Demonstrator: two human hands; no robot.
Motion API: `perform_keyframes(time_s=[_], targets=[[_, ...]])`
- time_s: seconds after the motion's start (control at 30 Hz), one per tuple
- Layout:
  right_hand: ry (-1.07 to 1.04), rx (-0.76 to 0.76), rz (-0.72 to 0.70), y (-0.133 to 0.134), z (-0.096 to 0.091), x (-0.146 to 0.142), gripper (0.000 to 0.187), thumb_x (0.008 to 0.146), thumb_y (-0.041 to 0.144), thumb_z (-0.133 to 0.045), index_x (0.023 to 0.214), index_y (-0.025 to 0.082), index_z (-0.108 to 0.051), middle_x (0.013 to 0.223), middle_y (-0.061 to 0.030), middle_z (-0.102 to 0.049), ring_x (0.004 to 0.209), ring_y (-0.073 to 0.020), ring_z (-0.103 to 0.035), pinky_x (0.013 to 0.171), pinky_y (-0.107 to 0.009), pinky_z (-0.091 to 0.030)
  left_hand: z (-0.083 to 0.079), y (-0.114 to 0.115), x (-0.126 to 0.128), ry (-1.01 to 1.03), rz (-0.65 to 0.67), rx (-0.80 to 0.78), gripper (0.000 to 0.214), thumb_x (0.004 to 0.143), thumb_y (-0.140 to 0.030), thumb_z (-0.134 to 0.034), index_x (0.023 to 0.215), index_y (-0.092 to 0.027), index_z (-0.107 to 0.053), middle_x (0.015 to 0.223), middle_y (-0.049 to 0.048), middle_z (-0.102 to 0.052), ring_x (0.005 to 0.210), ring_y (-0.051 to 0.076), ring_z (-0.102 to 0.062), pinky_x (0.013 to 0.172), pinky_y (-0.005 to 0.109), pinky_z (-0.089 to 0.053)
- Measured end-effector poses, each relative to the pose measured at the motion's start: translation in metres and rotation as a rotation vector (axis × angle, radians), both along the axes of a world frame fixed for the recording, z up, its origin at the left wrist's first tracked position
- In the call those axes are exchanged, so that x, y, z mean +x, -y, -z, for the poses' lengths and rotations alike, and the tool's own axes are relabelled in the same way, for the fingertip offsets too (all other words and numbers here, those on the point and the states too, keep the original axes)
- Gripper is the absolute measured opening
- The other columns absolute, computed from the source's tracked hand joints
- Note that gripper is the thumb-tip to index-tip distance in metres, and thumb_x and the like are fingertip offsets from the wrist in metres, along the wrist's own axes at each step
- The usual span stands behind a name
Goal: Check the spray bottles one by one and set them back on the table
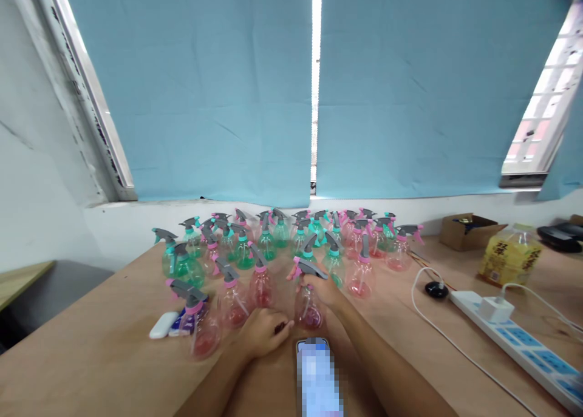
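My right hand (322,283) is closed around the neck of a clear pink spray bottle (311,314) with a grey and pink trigger head, its base on or near the table. My left hand (265,332) rests on the table to the left of it, fingers curled in; a dark hollow shows by the thumb, and its contents cannot be made out. Close to that hand stand more pink spray bottles, one (235,301) just behind it and another (206,332) further left. A phone (319,377) with a lit screen lies between my forearms.
Behind my hands, several pink and green spray bottles (245,253) crowd the table towards the wall. A white case (164,325) and a purple packet (182,321) lie left. To the right are a power strip (523,344), cables, a yellow-labelled jug (507,256) and a cardboard box (469,233).
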State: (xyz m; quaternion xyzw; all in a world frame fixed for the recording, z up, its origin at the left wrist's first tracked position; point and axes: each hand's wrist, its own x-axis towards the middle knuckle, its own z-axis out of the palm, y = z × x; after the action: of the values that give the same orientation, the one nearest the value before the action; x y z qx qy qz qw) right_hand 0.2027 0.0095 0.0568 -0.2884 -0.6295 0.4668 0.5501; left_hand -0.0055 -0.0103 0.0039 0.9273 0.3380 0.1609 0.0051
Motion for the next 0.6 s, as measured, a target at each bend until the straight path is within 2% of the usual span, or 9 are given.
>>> perform_keyframes(time_s=[0.13, 0.33, 0.5, 0.6], targets=[[-0.024, 0.019, -0.043, -0.001, 0.002, -0.002, 0.028, 0.060, 0.019, -0.049, 0.078, 0.020, -0.069, 0.073, 0.0004, -0.067, 0.055, -0.0130, -0.055, 0.056, -0.025, -0.045, 0.000, 0.000, 0.000, 0.015, 0.011, -0.016, 0.041, 0.099, -0.037, -0.041, 0.068, -0.018, -0.060, 0.065, 0.0014, -0.065, 0.057, 0.013, -0.056, 0.055, 0.026, -0.028], [-0.116, -0.029, -0.027, -0.005, 0.010, -0.002, 0.013, 0.060, 0.017, -0.050, 0.063, 0.019, -0.062, 0.058, 0.0020, -0.059, 0.055, -0.0137, -0.056, 0.056, -0.025, -0.045, 0.000, 0.000, -0.001, -0.001, -0.008, -0.011, 0.040, 0.098, -0.037, -0.042, 0.069, -0.018, -0.062, 0.066, 0.0019, -0.066, 0.058, 0.013, -0.058, 0.055, 0.025, -0.029], [-0.024, 0.020, -0.044, -0.005, 0.007, 0.002, 0.029, 0.061, 0.016, -0.049, 0.079, 0.021, -0.071, 0.067, 0.0014, -0.067, 0.056, -0.0145, -0.060, 0.057, -0.026, -0.046, 0.000, 0.000, -0.001, 0.011, 0.002, -0.015, 0.043, 0.099, -0.039, -0.041, 0.069, -0.018, -0.063, 0.067, 0.0030, -0.068, 0.059, 0.014, -0.059, 0.054, 0.026, -0.030], [-0.015, 0.021, -0.047, -0.005, 0.007, 0.002, 0.030, 0.061, 0.015, -0.049, 0.080, 0.020, -0.072, 0.069, 0.0005, -0.068, 0.056, -0.0148, -0.061, 0.054, -0.024, -0.044, 0.000, 0.000, -0.001, 0.012, 0.003, -0.009, 0.043, 0.099, -0.039, -0.041, 0.069, -0.018, -0.063, 0.067, 0.0031, -0.068, 0.059, 0.014, -0.059, 0.055, 0.026, -0.030]])
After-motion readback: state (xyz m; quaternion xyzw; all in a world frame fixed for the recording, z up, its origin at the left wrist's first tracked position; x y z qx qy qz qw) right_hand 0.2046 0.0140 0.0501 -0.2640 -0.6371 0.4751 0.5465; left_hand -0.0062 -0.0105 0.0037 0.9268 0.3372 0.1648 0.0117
